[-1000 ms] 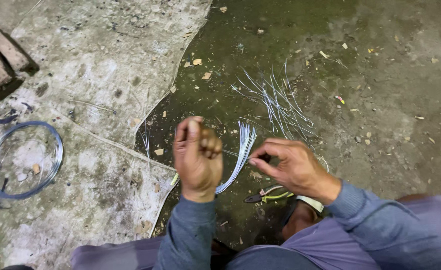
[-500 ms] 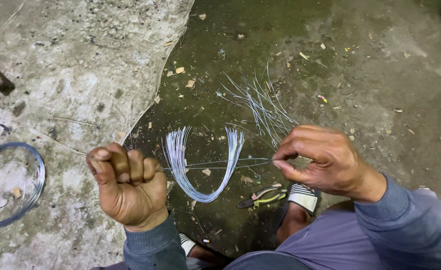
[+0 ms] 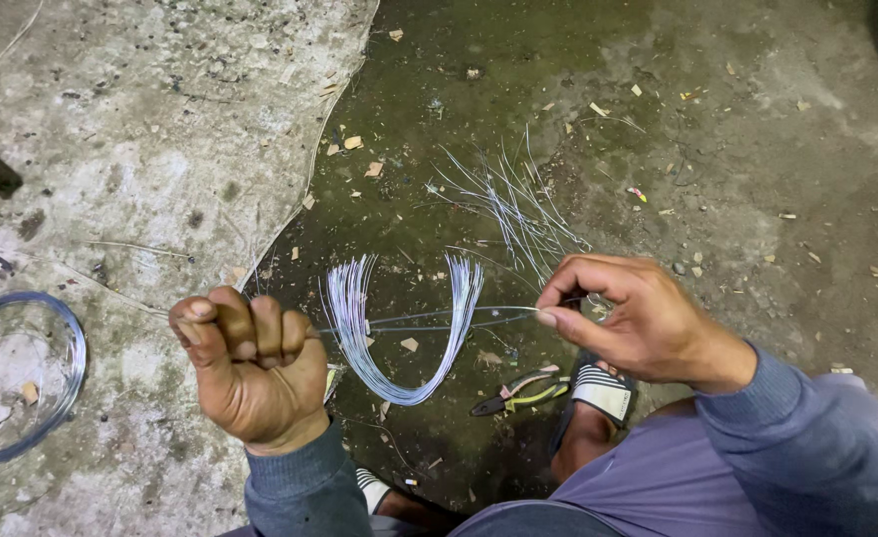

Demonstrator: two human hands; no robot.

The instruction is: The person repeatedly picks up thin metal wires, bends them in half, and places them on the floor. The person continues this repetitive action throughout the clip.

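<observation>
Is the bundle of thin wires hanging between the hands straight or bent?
Bent. The wire bundle hangs in a U over a strand stretched between the left hand and right hand.

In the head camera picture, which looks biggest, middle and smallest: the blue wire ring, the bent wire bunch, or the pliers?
1. Bent wire bunch, about the same as the blue wire ring. The ring is cut off at the picture's left edge, so I can't rank these two.
2. Pliers, clearly the smallest.

Pliers [image 3: 518, 390] lie beside a sandalled foot [image 3: 598, 398]; a wire coil [image 3: 21, 373] rests on concrete.
</observation>
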